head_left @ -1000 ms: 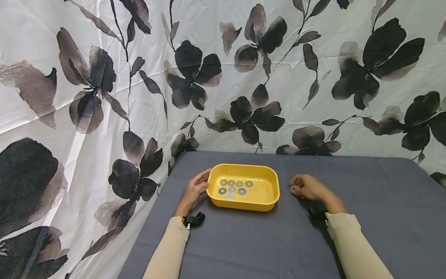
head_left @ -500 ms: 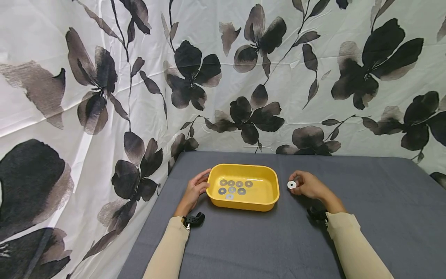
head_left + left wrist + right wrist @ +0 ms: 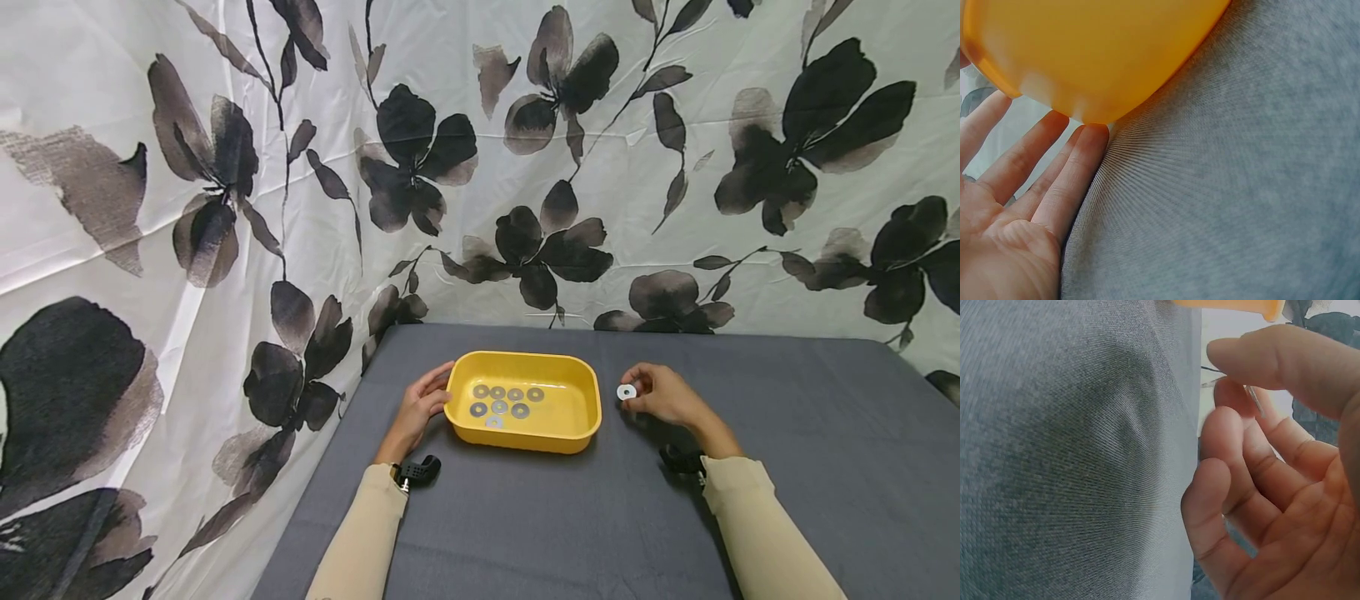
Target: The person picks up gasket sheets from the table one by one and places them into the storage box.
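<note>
A shallow yellow plastic tray sits on the table, with several flat metal washers lying on its floor. At the tray's left end is my left hand. In the left wrist view its fairly straight fingers reach the tray's outer wall with their tips. To the right of the tray, my right hand pinches one washer, its flat face and centre hole showing in the head view. The right wrist view shows this washer nearly edge-on by the thumb and fingers.
A grey cloth covers the table. Behind it and along the left side hangs a white curtain with dark flowers. Each wrist carries a small black camera. A gap of cloth separates the tray from my right hand.
My right hand has lifted slightly and turned the washer so its bright face shows. The left hand and the tray stay in place, as do the washers inside.
</note>
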Action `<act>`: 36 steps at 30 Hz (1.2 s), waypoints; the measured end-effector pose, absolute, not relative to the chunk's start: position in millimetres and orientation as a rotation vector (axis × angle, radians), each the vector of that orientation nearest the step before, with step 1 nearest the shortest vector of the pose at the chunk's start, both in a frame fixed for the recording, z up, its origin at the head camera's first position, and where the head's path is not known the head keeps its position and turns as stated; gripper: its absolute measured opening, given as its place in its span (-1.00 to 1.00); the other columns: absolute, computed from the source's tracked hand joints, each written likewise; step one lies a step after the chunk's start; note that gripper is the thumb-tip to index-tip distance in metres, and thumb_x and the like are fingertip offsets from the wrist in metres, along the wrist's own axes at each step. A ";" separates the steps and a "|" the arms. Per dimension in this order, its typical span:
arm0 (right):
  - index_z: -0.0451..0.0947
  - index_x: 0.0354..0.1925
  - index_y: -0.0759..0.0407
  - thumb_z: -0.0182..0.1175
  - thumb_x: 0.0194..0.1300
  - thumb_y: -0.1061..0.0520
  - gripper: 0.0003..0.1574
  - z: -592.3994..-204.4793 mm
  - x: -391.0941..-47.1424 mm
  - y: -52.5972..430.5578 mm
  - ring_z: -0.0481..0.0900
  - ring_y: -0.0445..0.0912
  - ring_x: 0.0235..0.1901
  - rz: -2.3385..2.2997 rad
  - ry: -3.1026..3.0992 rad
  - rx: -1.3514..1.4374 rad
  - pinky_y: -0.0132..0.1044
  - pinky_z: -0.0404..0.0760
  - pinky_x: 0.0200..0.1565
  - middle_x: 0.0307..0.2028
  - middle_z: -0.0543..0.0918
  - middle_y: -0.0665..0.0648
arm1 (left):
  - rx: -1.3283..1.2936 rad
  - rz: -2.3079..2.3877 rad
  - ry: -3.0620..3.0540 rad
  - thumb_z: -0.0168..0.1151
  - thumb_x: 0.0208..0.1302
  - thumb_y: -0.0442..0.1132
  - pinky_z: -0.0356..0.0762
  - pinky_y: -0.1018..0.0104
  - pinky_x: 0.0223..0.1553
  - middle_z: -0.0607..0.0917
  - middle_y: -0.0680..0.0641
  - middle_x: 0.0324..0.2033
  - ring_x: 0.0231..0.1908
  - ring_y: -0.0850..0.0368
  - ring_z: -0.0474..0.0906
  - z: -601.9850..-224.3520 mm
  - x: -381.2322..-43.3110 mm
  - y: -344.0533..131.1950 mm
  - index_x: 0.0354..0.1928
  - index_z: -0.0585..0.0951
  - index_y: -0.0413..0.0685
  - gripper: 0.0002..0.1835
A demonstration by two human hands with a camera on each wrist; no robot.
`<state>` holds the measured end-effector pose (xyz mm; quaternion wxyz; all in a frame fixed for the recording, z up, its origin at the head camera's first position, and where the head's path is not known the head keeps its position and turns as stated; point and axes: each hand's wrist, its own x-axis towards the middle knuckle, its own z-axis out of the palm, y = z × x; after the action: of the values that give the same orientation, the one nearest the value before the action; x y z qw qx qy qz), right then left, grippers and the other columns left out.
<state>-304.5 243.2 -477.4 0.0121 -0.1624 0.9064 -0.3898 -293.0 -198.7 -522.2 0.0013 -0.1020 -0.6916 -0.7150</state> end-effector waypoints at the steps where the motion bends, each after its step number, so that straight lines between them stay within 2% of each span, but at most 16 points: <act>1: 0.57 -0.05 0.38 0.49 0.10 0.27 -0.54 -477.0 -304.5 242.9 0.48 -0.12 -0.45 -1.210 2.841 -0.507 -0.35 0.46 -0.43 -0.39 0.60 0.14 | -0.325 -2.242 -2.173 0.15 0.34 -0.41 0.68 0.31 -0.01 0.54 -0.30 0.33 0.26 -0.19 0.55 -522.0 -292.9 -198.8 0.45 0.46 0.00 -0.39; 5: 0.60 -0.07 0.36 0.50 0.09 0.24 -0.56 -476.6 -304.7 242.0 0.47 -0.10 -0.41 -1.187 2.891 -0.531 -0.35 0.44 -0.40 -0.35 0.62 0.16 | -0.333 -2.246 -2.168 0.17 0.32 -0.39 0.68 0.30 -0.01 0.53 -0.33 0.33 0.25 -0.18 0.56 -522.2 -293.1 -199.2 0.45 0.45 -0.03 -0.37; 10: 0.62 -0.07 0.33 0.49 0.11 0.23 -0.58 -476.5 -304.4 240.5 0.44 -0.12 -0.40 -1.204 2.917 -0.522 -0.37 0.39 -0.37 -0.35 0.55 0.13 | -0.320 -2.251 -2.164 0.17 0.32 -0.39 0.68 0.35 -0.04 0.56 -0.27 0.31 0.22 -0.11 0.58 -522.8 -291.9 -199.2 0.42 0.49 0.05 -0.39; 16: 0.60 -0.03 0.36 0.47 0.15 0.26 -0.58 -472.9 -302.7 238.4 0.40 -0.11 -0.42 -1.262 2.909 -0.492 -0.38 0.36 -0.42 -0.38 0.49 0.13 | -0.330 -2.250 -2.161 0.17 0.31 -0.39 0.68 0.36 -0.05 0.56 -0.28 0.31 0.20 -0.09 0.60 -522.4 -291.1 -198.7 0.43 0.49 0.04 -0.38; 27: 0.61 -0.07 0.33 0.48 0.13 0.26 -0.60 -467.7 -299.6 237.7 0.41 -0.19 -0.47 -1.308 2.923 -0.555 -0.39 0.38 -0.45 -0.40 0.51 0.10 | -0.352 -2.264 -2.171 0.15 0.35 -0.41 0.67 0.34 -0.02 0.52 -0.34 0.34 0.29 -0.31 0.48 -521.5 -292.5 -199.1 0.45 0.44 -0.02 -0.38; 36: 0.59 -0.02 0.29 0.47 0.19 0.15 -0.56 -456.3 -294.5 229.7 0.43 -0.13 -0.43 -1.291 2.891 -0.547 -0.37 0.40 -0.43 -0.38 0.50 0.11 | -0.324 -2.255 -2.165 0.16 0.31 -0.40 0.68 0.36 -0.06 0.56 -0.28 0.32 0.23 -0.14 0.57 -521.5 -292.4 -197.8 0.42 0.49 0.03 -0.39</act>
<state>-294.5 229.7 -456.3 -0.0356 -0.1701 0.8992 -0.4015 -292.4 -197.8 -521.5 -0.0006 -0.1032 -0.6887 -0.7176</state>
